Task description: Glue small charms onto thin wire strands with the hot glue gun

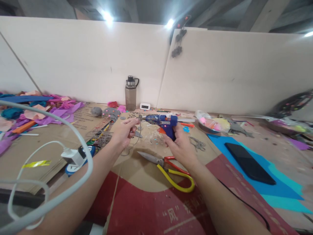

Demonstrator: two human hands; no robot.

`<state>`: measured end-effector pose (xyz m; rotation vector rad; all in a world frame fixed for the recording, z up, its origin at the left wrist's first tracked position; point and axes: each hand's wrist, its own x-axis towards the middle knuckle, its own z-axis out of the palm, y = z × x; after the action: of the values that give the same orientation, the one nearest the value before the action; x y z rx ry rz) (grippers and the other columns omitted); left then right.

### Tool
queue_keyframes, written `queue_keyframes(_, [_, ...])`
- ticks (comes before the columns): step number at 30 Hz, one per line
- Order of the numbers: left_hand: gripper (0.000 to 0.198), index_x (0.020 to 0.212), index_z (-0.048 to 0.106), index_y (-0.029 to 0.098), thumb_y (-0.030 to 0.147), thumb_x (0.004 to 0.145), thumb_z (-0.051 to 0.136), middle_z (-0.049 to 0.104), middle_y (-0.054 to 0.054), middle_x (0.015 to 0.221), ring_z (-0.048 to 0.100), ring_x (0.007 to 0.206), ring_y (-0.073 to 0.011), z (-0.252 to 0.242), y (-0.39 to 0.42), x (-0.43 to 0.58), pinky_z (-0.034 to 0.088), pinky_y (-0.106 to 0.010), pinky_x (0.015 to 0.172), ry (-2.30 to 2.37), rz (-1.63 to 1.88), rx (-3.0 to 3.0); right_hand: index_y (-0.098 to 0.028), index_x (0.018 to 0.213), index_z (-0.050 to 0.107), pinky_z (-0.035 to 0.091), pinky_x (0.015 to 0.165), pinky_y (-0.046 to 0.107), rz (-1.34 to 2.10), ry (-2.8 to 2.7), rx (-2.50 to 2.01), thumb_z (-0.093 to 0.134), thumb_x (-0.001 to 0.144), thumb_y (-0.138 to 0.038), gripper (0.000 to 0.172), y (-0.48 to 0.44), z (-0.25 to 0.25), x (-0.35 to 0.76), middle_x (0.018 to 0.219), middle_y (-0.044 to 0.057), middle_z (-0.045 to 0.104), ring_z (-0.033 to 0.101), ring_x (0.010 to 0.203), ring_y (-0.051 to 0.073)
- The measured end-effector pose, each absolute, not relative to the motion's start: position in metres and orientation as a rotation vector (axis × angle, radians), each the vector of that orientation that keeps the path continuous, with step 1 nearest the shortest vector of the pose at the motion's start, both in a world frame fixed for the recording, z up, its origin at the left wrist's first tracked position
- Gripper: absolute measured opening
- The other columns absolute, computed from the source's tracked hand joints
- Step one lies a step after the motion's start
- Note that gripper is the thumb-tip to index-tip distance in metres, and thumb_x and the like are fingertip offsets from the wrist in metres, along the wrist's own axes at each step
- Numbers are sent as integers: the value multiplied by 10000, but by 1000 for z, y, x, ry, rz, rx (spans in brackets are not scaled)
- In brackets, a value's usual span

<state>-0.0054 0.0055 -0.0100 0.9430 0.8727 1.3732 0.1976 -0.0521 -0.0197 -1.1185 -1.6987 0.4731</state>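
Note:
My right hand (180,143) is wrapped round the handle of a blue hot glue gun (162,121), whose nozzle points left. A glue stick (186,120) juts from its back end. At the nozzle tip, my left hand (126,130) pinches a small grey piece (140,117), too small to name; a thin grey cord (139,138) hangs down below it. Below both hands, scissors (168,168) with one yellow and one red handle lie on the cardboard (146,181), blades pointing left.
A white cable (89,153) loops across the left foreground near a white plug (73,156). Coloured paper scraps (41,109) pile at the left. A water bottle (130,94) and a small digital clock (145,106) stand by the white wall. A black phone (249,163) lies on blue sheets at the right.

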Motion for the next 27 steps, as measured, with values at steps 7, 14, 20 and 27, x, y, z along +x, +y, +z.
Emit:
queue_keyframes(7, [244,665,636,123,289,574,789,570,11,650,374,441,-4,-8,2,-3,154,-136,341,887,1371,975,-195,1273,425,406,970,379,341,-1769,-1097,480,877,-274,407,-51,-19,200,1188,106,571,517,1143,230])
queue_keyframes(14, [248,666,642,116,304,592,786,517,20,595,356,443,-8,-9,2,-3,153,-131,356,899,1369,1017,-182,1218,454,413,952,403,270,-1826,-1137,467,889,-287,345,-55,-16,198,1199,128,564,520,1134,255])
queue_keyframes(20, [249,665,643,114,317,609,776,469,35,523,336,429,-14,-7,0,-2,152,-139,364,915,1399,1046,-166,1195,462,452,852,402,181,-1837,-1263,448,900,-298,324,-59,-13,196,1129,146,599,572,1000,262])
queue_keyframes(27, [245,675,650,116,313,603,778,528,17,589,361,438,-11,-8,-1,-1,161,-142,361,927,1401,1042,-173,1119,488,457,808,391,163,-1867,-1287,441,892,-285,257,-61,-11,195,1030,131,625,586,934,259])
